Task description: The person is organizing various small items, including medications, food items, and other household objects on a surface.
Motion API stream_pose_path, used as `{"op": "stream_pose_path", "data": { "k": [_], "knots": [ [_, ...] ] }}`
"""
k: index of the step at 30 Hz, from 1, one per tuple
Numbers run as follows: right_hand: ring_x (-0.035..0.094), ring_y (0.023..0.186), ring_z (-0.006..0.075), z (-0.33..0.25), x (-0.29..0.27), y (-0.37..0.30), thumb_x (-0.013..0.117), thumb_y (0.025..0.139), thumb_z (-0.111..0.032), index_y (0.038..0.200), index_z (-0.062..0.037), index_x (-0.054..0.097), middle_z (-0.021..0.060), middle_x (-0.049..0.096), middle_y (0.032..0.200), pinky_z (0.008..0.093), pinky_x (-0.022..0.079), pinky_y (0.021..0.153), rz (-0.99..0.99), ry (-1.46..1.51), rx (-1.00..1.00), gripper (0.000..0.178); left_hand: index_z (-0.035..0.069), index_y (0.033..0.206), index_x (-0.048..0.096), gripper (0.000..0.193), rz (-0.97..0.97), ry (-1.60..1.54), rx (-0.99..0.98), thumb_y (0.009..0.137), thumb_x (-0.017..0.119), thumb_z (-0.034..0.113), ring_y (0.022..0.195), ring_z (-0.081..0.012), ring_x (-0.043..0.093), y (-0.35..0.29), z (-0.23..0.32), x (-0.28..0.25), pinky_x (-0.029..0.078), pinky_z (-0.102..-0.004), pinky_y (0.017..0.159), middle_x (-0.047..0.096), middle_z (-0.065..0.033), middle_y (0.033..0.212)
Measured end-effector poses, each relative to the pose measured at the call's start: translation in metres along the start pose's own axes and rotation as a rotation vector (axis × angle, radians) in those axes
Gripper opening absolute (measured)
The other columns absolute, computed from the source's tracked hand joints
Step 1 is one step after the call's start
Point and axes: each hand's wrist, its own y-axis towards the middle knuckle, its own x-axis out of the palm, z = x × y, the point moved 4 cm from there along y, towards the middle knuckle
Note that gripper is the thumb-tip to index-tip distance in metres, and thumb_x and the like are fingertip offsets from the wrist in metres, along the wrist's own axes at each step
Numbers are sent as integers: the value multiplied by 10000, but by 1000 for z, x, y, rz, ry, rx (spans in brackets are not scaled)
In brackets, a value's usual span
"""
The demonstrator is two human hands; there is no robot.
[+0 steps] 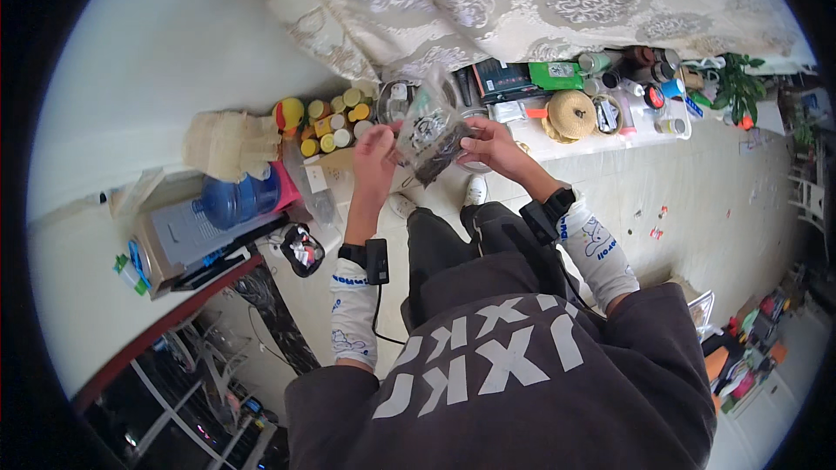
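A clear plastic bag [430, 132] with dark contents in its lower part hangs tilted in front of me, its upper end rising over the shelf. My right hand [494, 153] pinches its right side, thumb and fingers closed on the plastic. On the other side, the fingers of my left hand [377, 155] are closed at the bag's left edge. What the dark contents are, I cannot make out. Behind the bag, partly hidden, stands a round clear container [397, 100] on the shelf.
Along the shelf are several yellow-lidded jars [327, 127], a woven lidded basket [571, 114], a green packet [556, 76] and a dark box [503, 80]. A blue water bottle [237, 198] lies to the left, near a bin [302, 250]. Red scraps [657, 232] dot the floor.
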Motion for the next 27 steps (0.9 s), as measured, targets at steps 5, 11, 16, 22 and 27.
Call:
{"op": "stream_pose_path", "data": {
  "k": [5, 11, 16, 22, 27],
  "knots": [
    [664, 988, 196, -8, 16, -1, 614, 931, 9, 1237, -7, 546, 90, 659, 1145, 376, 587, 861, -75, -148, -32, 314, 56, 1249, 527, 392, -38, -398, -393, 1033, 502, 383, 964, -207, 624, -15, -2, -14, 508, -374, 863, 631, -119, 1173],
    [678, 958, 193, -7, 24, -7, 609, 925, 26, 1231, -4, 558, 90, 675, 1118, 365, 584, 866, -101, -219, -4, 311, 65, 1243, 556, 302, 67, -454, -197, 1002, 573, 247, 992, -195, 657, -29, 16, 10, 542, -356, 824, 665, -87, 1113],
    [679, 979, 203, -9, 35, -12, 618, 929, 10, 1271, -8, 555, 98, 678, 1146, 355, 582, 867, -179, -87, -12, 348, 56, 1278, 582, 350, 52, -370, 35, 935, 649, 89, 919, -160, 675, -18, 24, -26, 551, -294, 731, 700, -74, 987],
    [681, 993, 225, -23, 56, -16, 568, 940, 50, 1249, -14, 570, 116, 678, 1135, 391, 600, 850, -148, 55, -119, 316, -31, 1190, 636, 278, 113, -114, -153, 920, 612, 26, 903, -172, 675, -27, 18, -20, 543, -282, 785, 697, -126, 1063],
    [697, 946, 210, -30, 61, -8, 603, 940, 23, 1186, -28, 587, 104, 694, 1094, 373, 628, 775, 1, 54, -163, 251, -22, 1132, 676, 225, -178, 29, -231, 947, 618, 92, 936, -182, 644, -46, 0, -6, 521, -309, 811, 687, -115, 1072]
  ]
}}
